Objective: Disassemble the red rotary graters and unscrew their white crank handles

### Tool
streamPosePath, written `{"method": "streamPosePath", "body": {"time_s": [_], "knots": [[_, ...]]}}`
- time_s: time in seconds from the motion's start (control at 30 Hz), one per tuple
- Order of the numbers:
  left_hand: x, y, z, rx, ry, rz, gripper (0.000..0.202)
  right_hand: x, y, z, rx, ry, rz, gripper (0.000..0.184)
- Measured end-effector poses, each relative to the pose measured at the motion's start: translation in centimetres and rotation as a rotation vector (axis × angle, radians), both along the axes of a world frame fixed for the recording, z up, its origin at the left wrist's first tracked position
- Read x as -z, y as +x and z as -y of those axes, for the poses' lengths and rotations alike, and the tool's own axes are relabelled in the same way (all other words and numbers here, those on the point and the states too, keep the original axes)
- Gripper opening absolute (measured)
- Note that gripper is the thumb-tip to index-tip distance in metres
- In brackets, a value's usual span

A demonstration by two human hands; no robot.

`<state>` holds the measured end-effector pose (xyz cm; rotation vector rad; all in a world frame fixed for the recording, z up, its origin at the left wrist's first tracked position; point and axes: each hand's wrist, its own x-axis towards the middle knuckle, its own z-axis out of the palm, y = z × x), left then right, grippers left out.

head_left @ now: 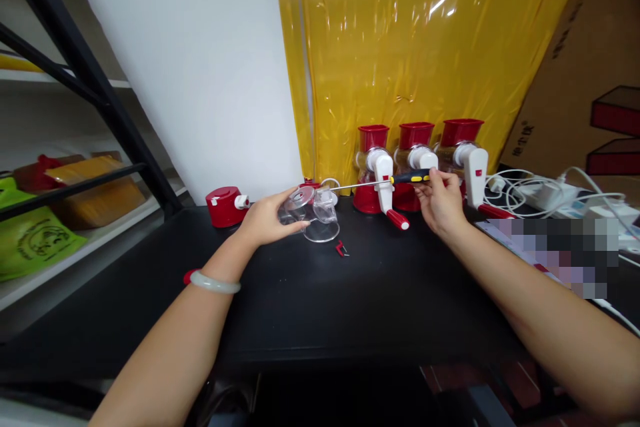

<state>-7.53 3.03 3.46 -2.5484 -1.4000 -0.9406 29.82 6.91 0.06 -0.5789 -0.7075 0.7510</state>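
Fingers of the left hand (265, 220) grip a clear plastic housing (313, 212) just above the black counter (300, 293); the right hand (440, 203) holds a screwdriver (385, 181) pointed at it.

We hold a clear housing (310, 212) in our left hand (267, 220) and a screwdriver (385, 181) in our right hand (440, 203), near the bench's (300, 300) far edge.

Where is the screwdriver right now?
In the head view, the screwdriver is right of centre, held in the right hand before the red grinders, its tip toward the clear part in the left hand.
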Motion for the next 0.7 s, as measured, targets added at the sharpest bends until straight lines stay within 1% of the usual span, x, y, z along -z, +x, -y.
{"method": "streamPosePath", "body": {"time_s": [0.13,0.43,0.7], "knots": [[-0.09,0.0,0.02,-0.004,-0.003,-0.006,0.087,0.04,-0.04,0.03,0.015,-0.031,0.024,0.042],[-0.14,0.02,0.1,-0.025,-0.006,-0.017,0.086,0.18,0.18,-0.27,0.023,-0.092,0.043,0.041],[-0.22,0.1,0.18,-0.035,0.003,-0.049,0.086,0.19,0.06,-0.03,0.0,-0.096,-0.001,0.028]]}}
